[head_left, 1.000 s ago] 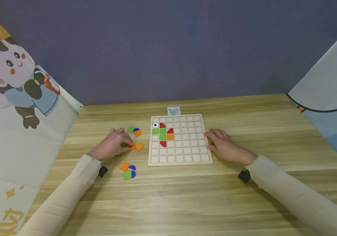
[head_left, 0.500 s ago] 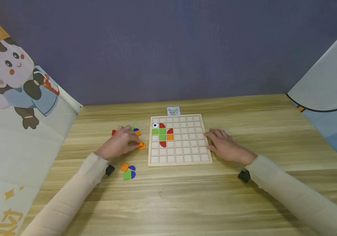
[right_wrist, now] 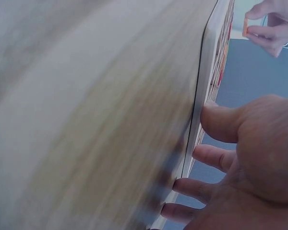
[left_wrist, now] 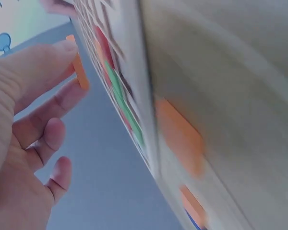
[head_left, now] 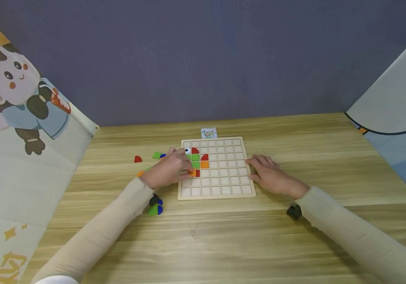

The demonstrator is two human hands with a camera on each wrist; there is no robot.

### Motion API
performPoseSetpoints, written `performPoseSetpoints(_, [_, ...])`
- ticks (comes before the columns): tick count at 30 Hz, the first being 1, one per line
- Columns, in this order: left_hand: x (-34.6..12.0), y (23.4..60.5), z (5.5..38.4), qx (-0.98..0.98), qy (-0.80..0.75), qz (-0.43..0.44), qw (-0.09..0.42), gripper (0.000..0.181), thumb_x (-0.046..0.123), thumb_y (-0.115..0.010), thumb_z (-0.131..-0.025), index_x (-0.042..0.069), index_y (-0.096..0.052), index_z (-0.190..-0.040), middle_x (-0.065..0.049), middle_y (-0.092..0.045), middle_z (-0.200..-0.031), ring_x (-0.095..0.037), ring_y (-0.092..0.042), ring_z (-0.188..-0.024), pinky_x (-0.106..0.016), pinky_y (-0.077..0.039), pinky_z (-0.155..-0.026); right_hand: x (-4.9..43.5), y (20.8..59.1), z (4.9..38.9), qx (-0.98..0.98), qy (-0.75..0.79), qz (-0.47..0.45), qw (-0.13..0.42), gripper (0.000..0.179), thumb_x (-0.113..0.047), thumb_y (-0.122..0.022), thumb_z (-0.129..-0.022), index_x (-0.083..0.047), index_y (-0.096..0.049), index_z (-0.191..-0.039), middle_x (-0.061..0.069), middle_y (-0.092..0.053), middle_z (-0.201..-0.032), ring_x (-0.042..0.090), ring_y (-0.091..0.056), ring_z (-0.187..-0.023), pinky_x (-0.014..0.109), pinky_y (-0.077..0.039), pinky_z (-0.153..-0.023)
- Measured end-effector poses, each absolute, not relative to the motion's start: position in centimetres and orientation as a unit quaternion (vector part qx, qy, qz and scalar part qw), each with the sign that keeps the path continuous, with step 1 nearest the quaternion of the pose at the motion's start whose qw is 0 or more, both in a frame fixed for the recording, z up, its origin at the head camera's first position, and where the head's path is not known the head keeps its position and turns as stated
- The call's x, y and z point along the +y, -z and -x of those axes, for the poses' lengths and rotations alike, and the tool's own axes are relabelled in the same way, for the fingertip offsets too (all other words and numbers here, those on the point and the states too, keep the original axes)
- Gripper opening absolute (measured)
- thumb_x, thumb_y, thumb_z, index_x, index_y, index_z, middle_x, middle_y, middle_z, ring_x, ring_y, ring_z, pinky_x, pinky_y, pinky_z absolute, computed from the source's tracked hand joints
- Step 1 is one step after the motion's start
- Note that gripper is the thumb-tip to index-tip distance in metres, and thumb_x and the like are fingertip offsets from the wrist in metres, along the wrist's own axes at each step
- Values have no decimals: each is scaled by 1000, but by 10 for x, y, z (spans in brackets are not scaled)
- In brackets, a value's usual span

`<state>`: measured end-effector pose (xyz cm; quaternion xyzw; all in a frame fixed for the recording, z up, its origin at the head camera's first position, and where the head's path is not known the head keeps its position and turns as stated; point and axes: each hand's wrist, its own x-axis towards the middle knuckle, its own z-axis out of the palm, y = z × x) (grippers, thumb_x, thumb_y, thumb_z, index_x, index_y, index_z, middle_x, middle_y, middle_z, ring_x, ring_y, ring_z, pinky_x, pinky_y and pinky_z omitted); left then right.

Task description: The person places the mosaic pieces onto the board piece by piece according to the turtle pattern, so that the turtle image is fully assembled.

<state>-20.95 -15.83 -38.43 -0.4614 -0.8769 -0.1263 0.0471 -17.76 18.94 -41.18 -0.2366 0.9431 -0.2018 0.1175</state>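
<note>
My left hand (head_left: 169,169) pinches a small orange square tile (left_wrist: 79,69) between thumb and index finger. It is above the left side of the wooden grid board (head_left: 225,191), whose pieces include an eye tile (head_left: 188,150), green squares (head_left: 195,157), red quarter-rounds (head_left: 204,157) and an orange square (head_left: 204,165). The hand partly covers the lower red piece (head_left: 198,173). My right hand (head_left: 272,175) rests at the board's right edge; in the right wrist view its thumb (right_wrist: 221,122) and relaxed fingers touch that edge.
Left of the board lie loose tiles: a red quarter-round (head_left: 137,159), a green square (head_left: 157,155) and, nearer me, another green square (head_left: 153,210) beside a blue half-round (head_left: 160,210). Some are hidden by my left arm. A printed picture card (head_left: 208,133) lies behind the board.
My left hand has moved right from the loose tiles to over the board, carrying an orange square tile picked up on the way. My right hand has stayed at the board's edge.
</note>
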Motion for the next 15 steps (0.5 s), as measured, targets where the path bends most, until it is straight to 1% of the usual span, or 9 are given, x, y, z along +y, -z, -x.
performPoseSetpoints(3, [-144,385,212,-875,117,467,50,10,20,-80,-77,19,-77,-85,10,-69,-82,-11,-39,-77,-36,-24,-73,190,412,177,943,201,236,117,50,-22,-51,-99,-4,-32,-143,27,-19,-147,45,-16,-133,66,-17,-98])
performPoseSetpoints(7, [-128,386,215,-874,114,469,47,6,19,-79,-78,20,-76,-83,11,-69,-82,-12,-39,-78,-36,-23,-73,189,412,178,944,200,236,115,51,-22,-51,-99,-5,-33,-143,27,-19,-148,45,-16,-133,66,-17,-99])
performPoseSetpoints(10, [-121,386,216,-877,108,467,43,5,17,-78,-78,20,-75,-81,11,-68,-80,-13,-38,-76,-36,-23,-71,189,412,178,944,200,237,113,50,-22,-51,-99,-5,-33,-143,28,-20,-147,45,-17,-133,65,-17,-99])
performPoseSetpoints(15, [-115,386,215,-884,86,459,25,5,20,-79,-78,20,-76,-82,10,-68,-80,-13,-38,-75,-36,-23,-73,190,412,178,944,198,238,113,50,-23,-51,-99,-5,-33,-143,27,-20,-147,45,-17,-133,65,-17,-99])
